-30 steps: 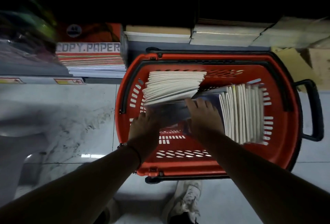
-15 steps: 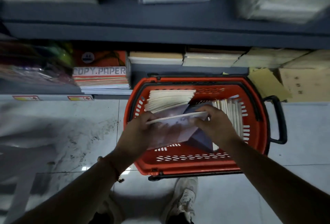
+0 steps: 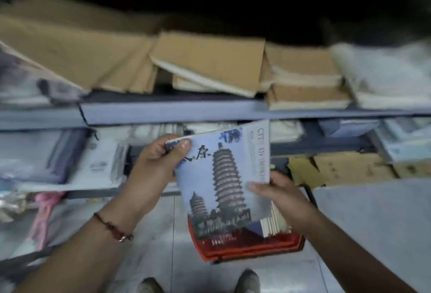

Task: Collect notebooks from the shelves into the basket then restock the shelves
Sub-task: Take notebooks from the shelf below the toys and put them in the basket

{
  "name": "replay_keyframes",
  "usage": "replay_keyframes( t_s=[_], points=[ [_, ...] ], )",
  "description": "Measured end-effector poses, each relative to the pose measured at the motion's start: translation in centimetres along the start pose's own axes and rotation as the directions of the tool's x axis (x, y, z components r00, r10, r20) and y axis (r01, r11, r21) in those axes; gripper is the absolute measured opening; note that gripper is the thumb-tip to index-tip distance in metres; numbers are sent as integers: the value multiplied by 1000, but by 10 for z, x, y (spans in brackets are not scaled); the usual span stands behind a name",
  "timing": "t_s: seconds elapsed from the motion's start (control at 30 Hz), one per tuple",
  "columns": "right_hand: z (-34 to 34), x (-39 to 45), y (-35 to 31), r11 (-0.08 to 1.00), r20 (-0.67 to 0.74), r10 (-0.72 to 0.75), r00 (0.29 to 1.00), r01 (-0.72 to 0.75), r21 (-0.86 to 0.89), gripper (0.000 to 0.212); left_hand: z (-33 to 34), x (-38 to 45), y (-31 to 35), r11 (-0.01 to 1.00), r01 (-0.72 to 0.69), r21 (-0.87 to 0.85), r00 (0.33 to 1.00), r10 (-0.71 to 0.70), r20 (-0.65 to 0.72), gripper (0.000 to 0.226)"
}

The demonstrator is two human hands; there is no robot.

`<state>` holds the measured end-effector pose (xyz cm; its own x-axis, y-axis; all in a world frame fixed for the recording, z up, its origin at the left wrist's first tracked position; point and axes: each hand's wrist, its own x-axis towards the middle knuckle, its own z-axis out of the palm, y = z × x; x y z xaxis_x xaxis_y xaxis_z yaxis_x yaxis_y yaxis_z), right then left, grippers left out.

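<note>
I hold a notebook (image 3: 224,176) with a pale blue cover showing a pagoda, lifted in front of the shelves. My left hand (image 3: 158,159) pinches its top left corner, thumb on the cover. My right hand (image 3: 282,194) grips its right edge. Below it the red basket (image 3: 245,248) stands on the floor, mostly hidden by the notebook, with white notebook edges (image 3: 274,222) showing inside. The upper shelf (image 3: 175,110) carries brown-covered notebooks (image 3: 210,59), some tilted.
A lower shelf holds pale stacks (image 3: 98,164) at left and cardboard boxes (image 3: 349,166) at right. Pink plastic (image 3: 44,213) hangs at lower left. My shoes (image 3: 249,281) stand on the grey tile floor near the basket. The view is motion-blurred.
Both hands lifted a notebook out of the basket and raised it to shelf height. My view swung up from the basket to the shelves.
</note>
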<state>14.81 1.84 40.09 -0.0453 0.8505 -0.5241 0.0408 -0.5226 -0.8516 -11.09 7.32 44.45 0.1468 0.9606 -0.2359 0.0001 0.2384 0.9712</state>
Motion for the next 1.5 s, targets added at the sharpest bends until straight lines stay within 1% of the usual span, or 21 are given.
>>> replay_keyframes(
  t_s=[0.07,0.2,0.3,0.37,0.47,0.53,0.6,0.73,0.8,0.9,0.93,0.97,1.03,1.13,1.2,1.27,1.33,1.37,1.43,1.47,1.5],
  points=[
    [7,-22,-34,999,16,-25,1000,24,30,39,0,-13,56,998,-44,-33,999,44,-13,22],
    [25,-61,-103,985,-25,-132,991,134,110,39,2,-43,150,984,-180,8,983,181,-32,32],
    [37,-89,-151,958,-87,-231,969,242,156,33,2,-70,202,968,-248,27,969,248,4,31],
    [43,-108,-182,938,-105,-285,953,300,172,30,2,-90,226,964,-261,59,965,258,51,28],
    [48,-136,-230,901,-98,-378,921,390,191,35,-8,-115,237,958,-253,137,967,248,50,24],
    [52,-154,-262,871,-77,-437,896,443,211,42,-15,-128,240,959,-220,181,975,222,10,42],
    [56,-170,-293,845,-55,-488,871,487,220,43,-16,-139,250,974,-191,124,980,196,-30,41],
    [72,-197,-346,799,2,-574,819,559,221,38,-22,-146,285,966,-245,-85,968,239,-70,33],
    [81,-207,-365,771,25,-617,786,598,218,38,-28,-147,303,944,-313,-102,945,299,-134,29],
    [93,-217,-385,725,61,-679,731,656,212,39,-39,-149,325,903,-379,-203,913,329,-243,48],
    [97,-220,-389,716,78,-692,718,668,205,39,-42,-151,332,890,-409,-203,897,351,-268,39],
    [103,-222,-392,709,95,-701,707,677,195,39,-43,-155,341,877,-442,-191,881,383,-278,27],
    [113,-225,-396,696,105,-716,690,696,177,41,-48,-162,357,854,-490,-175,854,430,-292,18],
    [126,-231,-411,654,81,-755,650,740,158,38,-55,-172,380,826,-558,-84,809,519,-274,20],
    [133,-237,-427,626,55,-778,625,766,149,30,-62,-177,395,789,-613,30,754,597,-274,23],
    [140,-245,-446,603,36,-795,605,782,158,26,-72,-179,410,713,-675,189,671,700,-243,46],
    [147,-253,-468,595,47,-801,596,787,164,23,-84,-181,424,580,-666,470,543,808,-228,75],
    [150,-255,-479,602,48,-796,603,783,154,22,-92,-182,431,452,-609,652,455,872,-179,77],
    [155,-256,-502,629,47,-777,628,768,123,21,-102,-182,443,97,-420,902,319,947,47,67],
    [158,-256,-513,647,50,-761,647,753,120,21,-105,-183,450,-55,-347,936,296,941,165,63],
    [161,-255,-523,672,53,-739,672,729,130,21,-105,-183,457,-163,-303,939,307,916,258,63]
  ],
)
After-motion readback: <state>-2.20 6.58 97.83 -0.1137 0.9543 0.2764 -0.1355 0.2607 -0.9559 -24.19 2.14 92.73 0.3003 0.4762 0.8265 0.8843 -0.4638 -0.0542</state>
